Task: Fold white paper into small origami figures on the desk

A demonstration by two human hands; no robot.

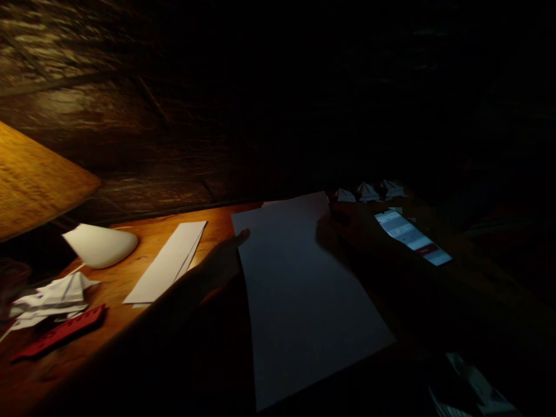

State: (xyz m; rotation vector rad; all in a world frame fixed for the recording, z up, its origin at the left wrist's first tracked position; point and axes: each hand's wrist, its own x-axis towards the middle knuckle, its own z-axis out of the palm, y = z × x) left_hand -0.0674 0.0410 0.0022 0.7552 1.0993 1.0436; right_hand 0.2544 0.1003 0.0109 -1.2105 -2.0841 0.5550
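Observation:
A large plain sheet of paper (299,295) is held out in front of me, its near edge hanging toward me. My left hand (228,255) grips its left edge, thumb on top and fingers underneath. At the upper right edge, my right hand (351,223) is closed on the sheet, though deep shadow hides most of its fingers. Behind the far edge shows a sliver of another pale sheet (273,203). Folded paper strips (171,263) lie on the wooden table (221,229) left of my left hand.
A lit phone (412,237) lies right of my right hand. Several small folded paper pieces (367,191) line the back edge. At left are a lamp shade (39,179), its white base (104,246), crumpled folded paper (61,295) and a red object (65,333). A dark wall (108,127) rises behind.

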